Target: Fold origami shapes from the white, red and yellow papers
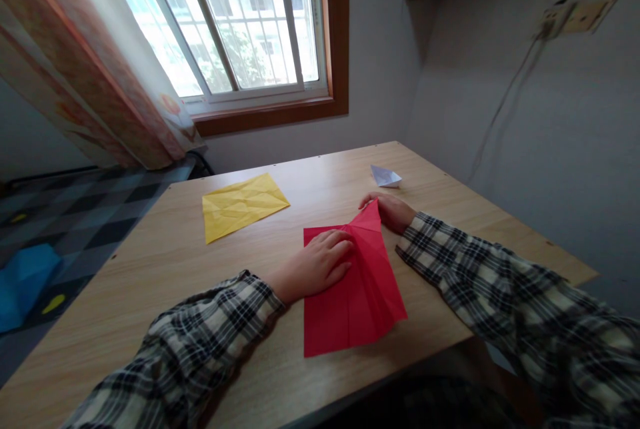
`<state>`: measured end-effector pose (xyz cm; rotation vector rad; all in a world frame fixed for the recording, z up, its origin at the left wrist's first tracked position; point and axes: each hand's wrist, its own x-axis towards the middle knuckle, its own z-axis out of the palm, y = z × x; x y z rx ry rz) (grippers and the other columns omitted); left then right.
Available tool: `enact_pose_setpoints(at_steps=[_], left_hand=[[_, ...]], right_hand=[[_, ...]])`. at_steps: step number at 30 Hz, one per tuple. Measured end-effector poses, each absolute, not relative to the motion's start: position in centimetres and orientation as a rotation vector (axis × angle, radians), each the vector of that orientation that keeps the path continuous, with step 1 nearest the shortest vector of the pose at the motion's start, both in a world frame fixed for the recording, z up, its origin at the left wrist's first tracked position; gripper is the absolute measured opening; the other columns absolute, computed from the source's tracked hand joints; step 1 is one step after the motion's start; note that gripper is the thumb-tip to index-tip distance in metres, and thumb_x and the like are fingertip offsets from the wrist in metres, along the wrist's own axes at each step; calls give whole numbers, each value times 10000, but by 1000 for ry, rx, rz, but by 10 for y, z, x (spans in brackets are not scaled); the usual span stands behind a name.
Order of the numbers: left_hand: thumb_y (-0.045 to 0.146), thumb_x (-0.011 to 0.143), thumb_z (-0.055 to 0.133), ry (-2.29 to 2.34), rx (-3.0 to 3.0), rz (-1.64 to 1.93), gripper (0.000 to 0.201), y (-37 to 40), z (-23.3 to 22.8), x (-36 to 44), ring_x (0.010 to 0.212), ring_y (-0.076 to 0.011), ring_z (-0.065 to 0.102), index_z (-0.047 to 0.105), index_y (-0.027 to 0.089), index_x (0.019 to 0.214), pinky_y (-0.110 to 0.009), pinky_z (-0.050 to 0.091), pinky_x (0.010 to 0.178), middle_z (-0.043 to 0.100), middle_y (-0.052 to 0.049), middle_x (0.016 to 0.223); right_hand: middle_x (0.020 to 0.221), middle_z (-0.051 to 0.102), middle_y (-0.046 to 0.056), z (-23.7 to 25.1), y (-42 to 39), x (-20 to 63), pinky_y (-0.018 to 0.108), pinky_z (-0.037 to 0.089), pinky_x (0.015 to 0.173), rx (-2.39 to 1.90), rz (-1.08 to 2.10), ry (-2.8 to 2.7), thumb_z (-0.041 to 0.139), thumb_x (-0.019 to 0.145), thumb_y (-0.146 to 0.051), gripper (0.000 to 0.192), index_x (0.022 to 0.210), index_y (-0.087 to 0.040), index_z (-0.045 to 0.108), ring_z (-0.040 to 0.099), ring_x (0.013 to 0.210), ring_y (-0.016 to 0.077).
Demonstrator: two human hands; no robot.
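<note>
A sheet of red paper (327, 322) with crease lines lies on the wooden table in front of me. My left hand (320, 262) rests flat on its left part, fingers stretched out. At the far right corner, my right hand (393, 210) has its fingers closed on the paper and lifts that corner off the table. The right side of the sheet bends upward, while its left part stays down. Part of my right hand is hidden behind the raised paper.
Creased yellow paper (243, 206) lies at the table's far left. A small folded white paper piece (385, 176) sits near the back right. The table (240, 369) ends before a window wall. Blue paper (25, 282) lies on a checked surface at left.
</note>
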<state>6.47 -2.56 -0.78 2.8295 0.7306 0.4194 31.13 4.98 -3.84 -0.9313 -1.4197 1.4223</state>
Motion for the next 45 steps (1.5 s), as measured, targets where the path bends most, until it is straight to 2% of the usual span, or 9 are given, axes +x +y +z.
enact_pose_setpoints(at_steps=[6, 10, 13, 18, 25, 32, 38, 42, 45], left_hand=[[296, 1023, 471, 838, 2839, 460, 302, -29, -14, 64, 1345, -286, 490, 581, 192, 1285, -504, 398, 1163, 573, -138, 1387], [298, 1034, 445, 868, 2864, 445, 327, -32, -15, 65, 1362, -293, 475, 579, 173, 1306, -509, 389, 1171, 565, -153, 1392], [285, 1031, 439, 895, 2858, 469, 320, -35, -15, 66, 1354, -297, 484, 591, 182, 1293, -531, 392, 1166, 572, -154, 1381], [283, 1026, 435, 939, 2856, 487, 322, -39, -16, 68, 1343, -314, 496, 601, 180, 1282, -549, 412, 1143, 578, -164, 1376], [365, 1014, 473, 1116, 2881, 442, 450, -39, -18, 65, 1370, -334, 475, 531, 159, 1409, -558, 338, 1180, 546, -175, 1455], [547, 985, 464, 1251, 2798, 336, 608, -30, -21, 59, 1422, -365, 413, 498, 170, 1460, -569, 314, 1174, 484, -171, 1532], [549, 999, 437, 1281, 2741, 253, 658, -28, -22, 59, 1473, -370, 345, 437, 138, 1513, -585, 282, 1197, 391, -179, 1599], [530, 1007, 437, 1294, 2750, 212, 649, -28, -19, 59, 1488, -346, 335, 427, 133, 1520, -568, 254, 1223, 376, -174, 1609], [525, 1016, 425, 1312, 2762, 163, 655, -28, -18, 60, 1499, -332, 321, 409, 122, 1532, -546, 236, 1239, 361, -168, 1619]], right_hand=[[685, 581, 7, -31, 49, 313, 293, 410, 575, -992, 1404, -1384, 585, 833, -705, 508, 921, -212, 675, 504, 619, 157], [681, 637, 12, -29, 49, 317, 298, 439, 582, -996, 1498, -1337, 578, 822, -766, 602, 1002, -202, 686, 553, 612, 164], [740, 684, 34, -31, 52, 323, 299, 465, 596, -1004, 1555, -1318, 650, 802, -720, 588, 1062, -193, 681, 593, 639, 171], [914, 709, 32, -30, 54, 333, 295, 502, 713, -1071, 1516, -1502, 761, 795, -500, 494, 1173, -197, 670, 627, 782, 164], [1029, 706, 50, -31, 54, 334, 322, 521, 824, -1107, 1497, -1625, 875, 658, -349, 785, 1358, -196, 554, 642, 945, 209], [1018, 683, 65, -28, 48, 336, 337, 524, 805, -1206, 1310, -1792, 822, 668, -246, 839, 1438, -156, 501, 637, 907, 228], [1202, 658, 104, -26, 50, 335, 361, 513, 914, -1285, 1120, -1849, 829, 646, -206, 787, 1383, -169, 555, 624, 1050, 266], [1140, 680, 116, -25, 49, 333, 359, 542, 849, -1387, 1138, -1819, 813, 707, -301, 811, 1427, -123, 485, 645, 996, 254], [1026, 703, 86, -24, 44, 330, 331, 550, 776, -1396, 1151, -1813, 817, 697, -268, 811, 1418, -123, 477, 659, 907, 230]])
